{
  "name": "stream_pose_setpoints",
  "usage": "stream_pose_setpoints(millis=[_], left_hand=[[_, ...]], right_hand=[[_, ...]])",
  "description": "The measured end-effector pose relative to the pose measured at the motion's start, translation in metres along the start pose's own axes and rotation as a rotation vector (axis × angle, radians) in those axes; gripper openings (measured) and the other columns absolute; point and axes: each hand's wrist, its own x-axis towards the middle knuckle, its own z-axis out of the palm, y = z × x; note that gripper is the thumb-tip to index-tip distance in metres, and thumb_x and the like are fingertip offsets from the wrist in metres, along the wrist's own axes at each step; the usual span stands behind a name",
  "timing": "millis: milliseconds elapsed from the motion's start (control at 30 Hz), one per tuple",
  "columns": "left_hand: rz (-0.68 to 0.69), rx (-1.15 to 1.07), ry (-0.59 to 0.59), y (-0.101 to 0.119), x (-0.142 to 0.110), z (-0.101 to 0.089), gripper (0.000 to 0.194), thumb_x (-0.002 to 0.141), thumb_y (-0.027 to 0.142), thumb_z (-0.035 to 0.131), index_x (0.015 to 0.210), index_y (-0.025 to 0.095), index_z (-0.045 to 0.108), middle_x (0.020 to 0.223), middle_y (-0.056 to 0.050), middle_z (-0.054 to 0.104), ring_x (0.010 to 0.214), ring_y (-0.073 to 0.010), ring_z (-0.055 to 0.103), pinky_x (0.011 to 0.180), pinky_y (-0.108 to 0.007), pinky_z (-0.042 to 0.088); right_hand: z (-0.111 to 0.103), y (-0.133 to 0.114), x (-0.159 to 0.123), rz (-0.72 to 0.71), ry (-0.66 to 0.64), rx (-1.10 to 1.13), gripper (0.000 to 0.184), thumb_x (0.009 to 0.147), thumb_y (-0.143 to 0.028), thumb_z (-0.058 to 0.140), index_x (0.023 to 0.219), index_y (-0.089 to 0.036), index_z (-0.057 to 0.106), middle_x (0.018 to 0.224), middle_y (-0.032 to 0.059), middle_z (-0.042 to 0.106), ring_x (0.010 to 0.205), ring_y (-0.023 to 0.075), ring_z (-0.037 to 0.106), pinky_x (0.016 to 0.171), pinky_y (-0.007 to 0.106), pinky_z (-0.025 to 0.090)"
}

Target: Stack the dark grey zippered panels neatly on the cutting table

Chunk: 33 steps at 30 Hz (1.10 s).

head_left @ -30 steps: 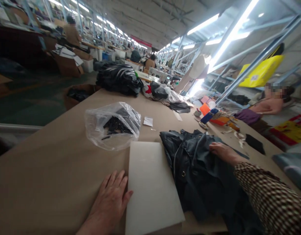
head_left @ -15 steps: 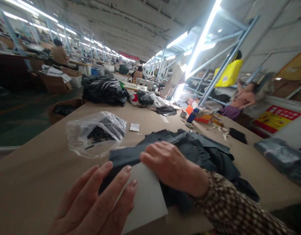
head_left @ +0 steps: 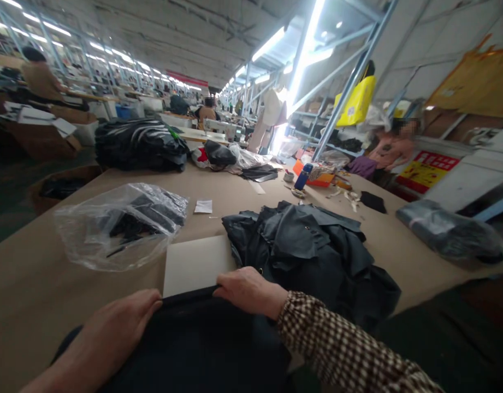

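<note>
My left hand (head_left: pixel 118 322) and my right hand (head_left: pixel 249 291) both grip the top edge of a black piece of fabric (head_left: pixel 194 346), stretched between them over the near end of a white board (head_left: pixel 196 263). The fingers of both hands curl over that edge. A heap of dark garments (head_left: pixel 312 251) lies just right of the board, touching it. My right sleeve is a brown-and-white check.
A clear plastic bag (head_left: pixel 120 224) with dark small parts sits left of the board on the brown table (head_left: pixel 25 284). A paper tag (head_left: pixel 203 206), a blue bottle (head_left: pixel 303 176), black bundles (head_left: pixel 140 144) and a wrapped dark pack (head_left: pixel 450 232) lie farther off. People work beyond.
Both hands left the board and garment heap and now hold a black fabric piece stretched across the board's near end. The view has swung left.
</note>
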Motion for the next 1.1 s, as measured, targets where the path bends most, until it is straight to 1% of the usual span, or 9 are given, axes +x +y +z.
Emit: stream_pose_setpoints(millis=[67, 133, 300, 400, 467, 533, 633, 867, 1100], left_hand=[[0.042, 0.101, -0.001, 0.006, 0.016, 0.026, 0.034, 0.09, 0.025, 0.035, 0.09, 0.022, 0.068, 0.09, -0.006, 0.07, 0.084, -0.0244, 0.066, 0.075, -0.038, 0.05], [0.148, 0.199, 0.15, 0.018, 0.023, 0.053, 0.034, 0.088, 0.024, 0.04, 0.108, 0.021, 0.067, 0.113, -0.01, 0.066, 0.106, -0.0311, 0.058, 0.091, -0.048, 0.043], [0.402, 0.213, 0.367, 0.043, 0.02, 0.095, 0.037, 0.088, 0.034, 0.046, 0.119, 0.02, 0.062, 0.126, -0.009, 0.06, 0.114, -0.0294, 0.053, 0.099, -0.044, 0.038], [0.409, 0.22, 0.388, 0.043, 0.019, 0.097, 0.04, 0.088, 0.039, 0.047, 0.122, 0.021, 0.06, 0.129, -0.007, 0.058, 0.116, -0.0286, 0.051, 0.1, -0.043, 0.036], [0.418, 0.22, 0.401, 0.042, 0.02, 0.094, 0.041, 0.088, 0.041, 0.048, 0.121, 0.021, 0.061, 0.128, -0.007, 0.059, 0.116, -0.0285, 0.051, 0.1, -0.043, 0.035], [0.423, 0.225, 0.418, 0.042, 0.021, 0.091, 0.041, 0.087, 0.04, 0.048, 0.12, 0.02, 0.062, 0.127, -0.008, 0.06, 0.115, -0.0284, 0.051, 0.1, -0.043, 0.035], [0.412, 0.233, 0.416, 0.043, 0.022, 0.09, 0.04, 0.087, 0.037, 0.048, 0.12, 0.019, 0.062, 0.127, -0.008, 0.059, 0.115, -0.0282, 0.052, 0.1, -0.043, 0.034], [0.416, 0.227, 0.411, 0.043, 0.021, 0.091, 0.042, 0.086, 0.041, 0.049, 0.121, 0.021, 0.061, 0.129, -0.007, 0.058, 0.117, -0.0282, 0.05, 0.102, -0.043, 0.031], [0.402, 0.221, 0.429, 0.043, 0.02, 0.091, 0.041, 0.085, 0.04, 0.052, 0.119, 0.02, 0.063, 0.126, -0.007, 0.061, 0.114, -0.0283, 0.053, 0.099, -0.042, 0.034]], right_hand=[[0.026, 0.015, 0.012, 0.027, -0.037, -0.043, 0.037, 0.096, -0.047, 0.035, 0.094, -0.018, 0.058, 0.084, 0.0057, 0.07, 0.076, 0.0203, 0.068, 0.06, 0.026, 0.045], [0.039, 0.021, 0.022, 0.016, -0.037, -0.069, 0.034, 0.097, -0.046, 0.036, 0.097, -0.018, 0.056, 0.084, 0.0046, 0.07, 0.073, 0.0195, 0.068, 0.058, 0.025, 0.046], [0.016, 0.02, 0.009, -0.008, 0.1, -0.097, 0.025, 0.092, -0.044, 0.048, 0.098, -0.02, 0.054, 0.089, 0.0039, 0.065, 0.08, 0.0179, 0.063, 0.068, 0.028, 0.049], [-0.003, 0.038, -0.031, 0.152, 0.251, -0.12, 0.012, 0.09, -0.028, 0.054, 0.1, -0.022, 0.054, 0.096, 0.0037, 0.062, 0.092, 0.0186, 0.058, 0.084, 0.031, 0.046], [-0.007, 0.061, -0.066, 0.385, 0.299, -0.224, 0.02, 0.087, -0.02, 0.058, 0.106, -0.022, 0.055, 0.097, 0.0052, 0.063, 0.093, 0.0213, 0.058, 0.085, 0.034, 0.045], [-0.003, 0.089, -0.1, 0.592, 0.262, -0.369, 0.039, 0.083, -0.019, 0.062, 0.121, -0.018, 0.051, 0.098, 0.009, 0.064, 0.09, 0.0251, 0.06, 0.079, 0.037, 0.046], [0.006, 0.125, -0.132, 0.679, 0.134, -0.47, 0.035, 0.089, -0.02, 0.054, 0.124, -0.016, 0.053, 0.086, 0.0083, 0.069, 0.075, 0.0216, 0.064, 0.065, 0.031, 0.044], [-0.038, 0.151, -0.1, 0.61, 0.125, -0.526, 0.028, 0.096, -0.02, 0.036, 0.106, -0.018, 0.063, 0.087, 0.0091, 0.069, 0.077, 0.0202, 0.064, 0.065, 0.029, 0.041], [-0.092, 0.141, -0.076, 0.433, -0.144, -0.378, 0.02, 0.085, -0.008, 0.045, 0.08, -0.014, 0.064, 0.083, 0.0087, 0.066, 0.08, 0.0188, 0.061, 0.072, 0.028, 0.041]])
